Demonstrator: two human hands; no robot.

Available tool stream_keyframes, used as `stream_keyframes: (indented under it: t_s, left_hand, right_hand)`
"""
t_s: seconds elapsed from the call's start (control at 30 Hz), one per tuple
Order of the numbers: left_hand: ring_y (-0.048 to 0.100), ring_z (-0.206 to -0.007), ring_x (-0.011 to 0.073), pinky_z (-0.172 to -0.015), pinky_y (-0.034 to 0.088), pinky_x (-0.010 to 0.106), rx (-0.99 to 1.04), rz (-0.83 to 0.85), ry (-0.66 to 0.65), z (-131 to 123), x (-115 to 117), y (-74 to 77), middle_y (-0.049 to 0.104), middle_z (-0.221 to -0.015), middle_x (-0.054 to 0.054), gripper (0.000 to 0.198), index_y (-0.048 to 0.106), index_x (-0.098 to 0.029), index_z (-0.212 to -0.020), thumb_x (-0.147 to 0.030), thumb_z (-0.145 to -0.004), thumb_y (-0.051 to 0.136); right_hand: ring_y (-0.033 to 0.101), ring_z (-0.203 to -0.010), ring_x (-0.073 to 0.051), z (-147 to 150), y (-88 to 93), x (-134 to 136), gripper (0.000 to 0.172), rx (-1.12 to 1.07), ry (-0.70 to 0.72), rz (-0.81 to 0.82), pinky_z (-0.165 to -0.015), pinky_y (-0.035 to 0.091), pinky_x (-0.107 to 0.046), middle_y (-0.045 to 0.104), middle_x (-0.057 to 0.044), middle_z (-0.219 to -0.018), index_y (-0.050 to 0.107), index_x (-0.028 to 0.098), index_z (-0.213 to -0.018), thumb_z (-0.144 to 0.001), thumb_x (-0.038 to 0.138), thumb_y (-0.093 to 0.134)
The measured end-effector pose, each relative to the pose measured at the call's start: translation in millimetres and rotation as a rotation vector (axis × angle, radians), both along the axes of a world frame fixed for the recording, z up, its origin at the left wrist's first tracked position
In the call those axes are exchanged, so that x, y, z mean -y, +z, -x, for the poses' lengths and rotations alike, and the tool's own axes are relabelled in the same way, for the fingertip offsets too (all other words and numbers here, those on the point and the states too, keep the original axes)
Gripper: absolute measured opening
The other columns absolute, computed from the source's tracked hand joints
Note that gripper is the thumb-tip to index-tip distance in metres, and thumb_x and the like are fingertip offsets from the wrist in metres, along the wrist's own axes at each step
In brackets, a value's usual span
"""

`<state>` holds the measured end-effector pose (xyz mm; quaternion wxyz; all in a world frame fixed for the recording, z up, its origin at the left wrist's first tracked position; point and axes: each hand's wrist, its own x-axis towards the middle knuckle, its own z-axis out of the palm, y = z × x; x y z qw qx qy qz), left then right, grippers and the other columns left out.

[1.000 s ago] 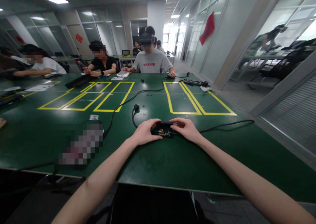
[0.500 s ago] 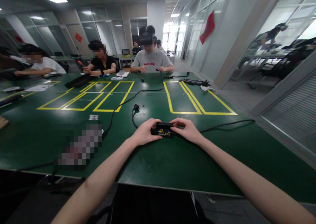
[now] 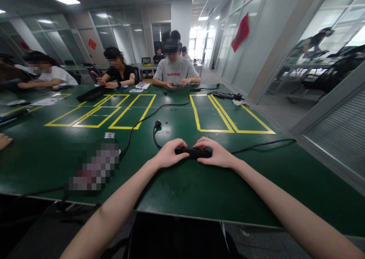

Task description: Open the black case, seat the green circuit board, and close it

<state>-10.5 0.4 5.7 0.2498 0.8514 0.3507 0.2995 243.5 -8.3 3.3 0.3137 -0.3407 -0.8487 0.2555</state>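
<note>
A black power adapter lies on the green table in front of me, its casing closed over the inside. My left hand grips its left end between thumb and fingers. Around the right end, my right hand is closed in the same way, thumb at the near side and fingers over the far side. From the left a short black cord with a plug curves away from the adapter. Another black cable runs out to the right.
A blurred-out item lies at left beside a small white tag. A long black cable crosses the table. Yellow tape outlines mark the surface. A folded black tripod-like object lies far right. Several people sit opposite.
The black cover has come down over the adapter's open casing, hiding the circuit parts. My right hand has wrapped further around its end. The person opposite has brought both hands together.
</note>
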Motion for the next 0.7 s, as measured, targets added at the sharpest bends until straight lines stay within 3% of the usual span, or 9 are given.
stream_keyframes:
  t_s: [0.3,0.7]
  left_hand:
    - [0.067,-0.103,0.0264,-0.095,0.050,0.039,-0.236,-0.194,0.006,-6.8,1.9,-5.5,0.072,-0.112,0.007,0.034,0.065,-0.022,-0.118,-0.032,-0.087,0.074]
    - [0.062,-0.088,0.0230,-0.088,0.045,0.036,-0.362,-0.260,-0.008,-7.9,2.8,2.1,0.067,-0.087,0.004,0.023,0.071,-0.022,-0.108,-0.041,-0.096,0.065]
  right_hand:
    - [0.069,-0.096,-0.025,8.5,-9.2,0.4,0.031,0.217,-0.024,-0.161,-0.085,0.055,-0.038,0.071,-0.010,-0.106,0.066,0.020,-0.120,-0.090,0.024,0.064]
    - [0.073,-0.092,-0.027,6.9,-0.4,3.6,0.024,0.361,-0.061,-0.079,-0.078,0.052,-0.034,0.077,-0.009,-0.103,0.071,0.021,-0.112,-0.095,0.035,0.063]
